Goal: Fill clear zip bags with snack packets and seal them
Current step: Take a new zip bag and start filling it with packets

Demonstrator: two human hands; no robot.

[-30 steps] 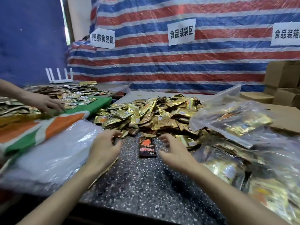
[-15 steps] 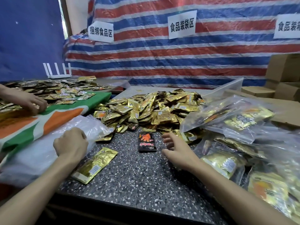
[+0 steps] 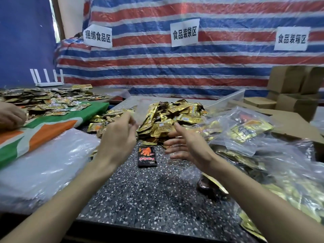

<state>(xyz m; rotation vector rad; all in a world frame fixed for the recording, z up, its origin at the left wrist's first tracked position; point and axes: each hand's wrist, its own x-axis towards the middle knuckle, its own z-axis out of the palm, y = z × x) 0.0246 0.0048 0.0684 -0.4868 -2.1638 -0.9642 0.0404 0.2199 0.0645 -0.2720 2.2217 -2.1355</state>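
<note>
1. In the middle of the table, both hands are up just in front of the big pile of gold snack packets at 12 o'clock.
2. The left hand has its fingers curled in. It seems to pinch the top edge of a clear zip bag.
3. The right hand has its fingers spread out straight and holds nothing. They look foggy, as if they are behind or inside the bag.
4. The bag looks empty. I think the job now is to pull its mouth open so packets can go in.
5. Done: many filled bags lie in a heap at 3 o'clock.
6. Left to do: the gold pile is big, and the stack of empty bags at 9 o'clock is thick. One black packet lies alone just below the hands.
7. Hard to see: the bag is so clear that its edges almost vanish, and I cannot find its zip. I cannot tell if the filled bags are zipped shut. Another person's hand at 9 o'clock is cut off by the edge.
</note>
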